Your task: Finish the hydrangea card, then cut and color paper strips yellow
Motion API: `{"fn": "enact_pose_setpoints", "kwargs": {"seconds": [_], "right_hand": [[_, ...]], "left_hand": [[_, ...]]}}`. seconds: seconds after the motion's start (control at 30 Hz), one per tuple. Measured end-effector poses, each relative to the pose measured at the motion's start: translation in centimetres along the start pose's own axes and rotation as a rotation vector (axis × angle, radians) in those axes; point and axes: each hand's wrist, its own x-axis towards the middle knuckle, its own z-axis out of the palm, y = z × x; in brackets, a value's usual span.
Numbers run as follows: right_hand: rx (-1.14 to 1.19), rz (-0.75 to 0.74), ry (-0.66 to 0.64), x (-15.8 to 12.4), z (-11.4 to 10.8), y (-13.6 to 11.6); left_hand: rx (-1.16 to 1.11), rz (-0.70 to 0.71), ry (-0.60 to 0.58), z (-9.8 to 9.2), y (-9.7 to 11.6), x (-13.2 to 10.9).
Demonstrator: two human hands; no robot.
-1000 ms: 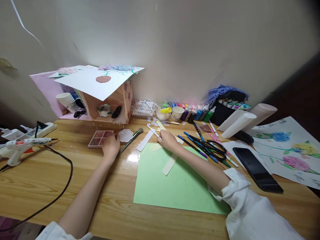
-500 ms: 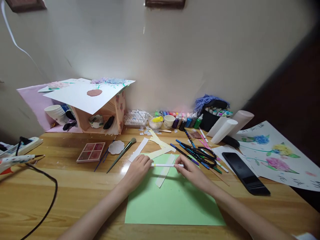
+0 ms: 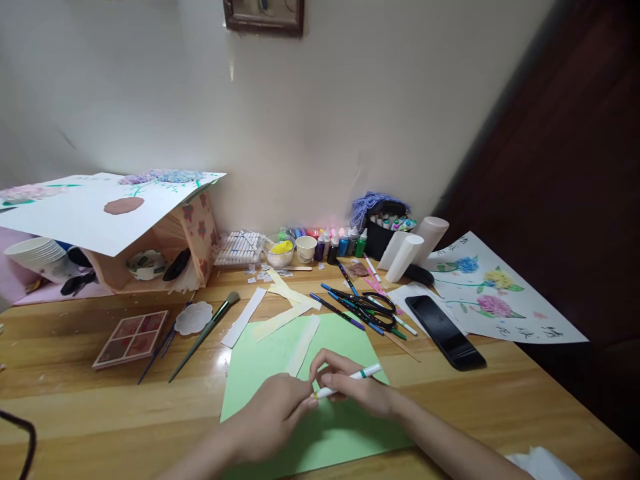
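A white marker (image 3: pixel 353 379) with a green band and a yellow band slants over the green paper sheet (image 3: pixel 340 423). My right hand (image 3: pixel 357 387) grips its barrel between thumb and fingers, as in a writing hold. Close against it, my left hand (image 3: pixel 275 413) has its thumb and fingers drawn together around the marker's yellow-banded lower end; its very tip is hidden there. Just beyond both hands, a pale paper strip (image 3: pixel 304 345) lies on the green sheet. Yellow strips (image 3: pixel 283 320) and a white strip (image 3: pixel 244 318) lie past the sheet's far edge.
Black scissors (image 3: pixel 375 310) lie among several pens to the right, near a black phone (image 3: pixel 445 331). To the left are a makeup brush (image 3: pixel 205 337), a flower-shaped palette (image 3: pixel 193 319) and a four-pan palette (image 3: pixel 133 339). Paint bottles (image 3: pixel 343 245) line the wall.
The marker went from lying level between both hands to slanting in my right hand. Both hands came closer together and nearer to me. The view turned right.
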Motion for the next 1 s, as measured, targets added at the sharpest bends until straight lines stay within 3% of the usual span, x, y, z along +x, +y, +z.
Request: {"fn": "enact_pose_setpoints", "kwargs": {"seconds": [0.13,0.17,0.2,0.27,0.33,0.37,0.47,0.57,0.67,0.83,1.0], "right_hand": [[-0.083,-0.051,0.011,-0.8,-1.6,-1.1],[-0.065,-0.108,0.070,-0.8,-2.3,-1.0],[-0.037,-0.172,0.171,-0.7,-3.2,-0.8],[-0.029,-0.254,0.376,-0.3,-4.6,-0.1],[-0.115,-0.252,0.477,0.2,-5.1,0.8],[-0.178,-0.229,0.485,0.3,-4.9,1.2],[-0.357,-0.160,0.414,0.6,-3.6,1.9],[-0.520,-0.161,0.274,0.6,-2.4,1.9],[-0.648,-0.188,0.195,0.6,-2.2,1.8],[-0.677,-0.165,0.267,0.8,-2.7,1.9],[-0.694,-0.185,0.213,0.9,-2.7,1.6]], "left_hand": [[-0.621,-0.087,-0.365,-1.2,-0.7,-0.5],[-0.728,-0.119,-0.405,-1.6,-1.1,-0.6],[-0.771,-0.160,-0.371,-1.9,-1.6,-0.8],[-0.648,-0.215,-0.121,-2.3,-2.6,-1.1],[-0.361,-0.140,0.107,-2.5,-3.4,-1.5],[-0.217,-0.061,0.155,-2.4,-3.7,-1.6],[0.090,0.189,0.145,-1.9,-4.5,-1.9],[0.253,0.293,0.118,-1.3,-4.8,-2.2],[0.313,0.298,0.102,-1.1,-4.8,-2.2],[0.309,0.272,0.081,-1.2,-4.5,-2.2],[0.278,0.250,0.080,-1.1,-4.8,-2.2]]}}
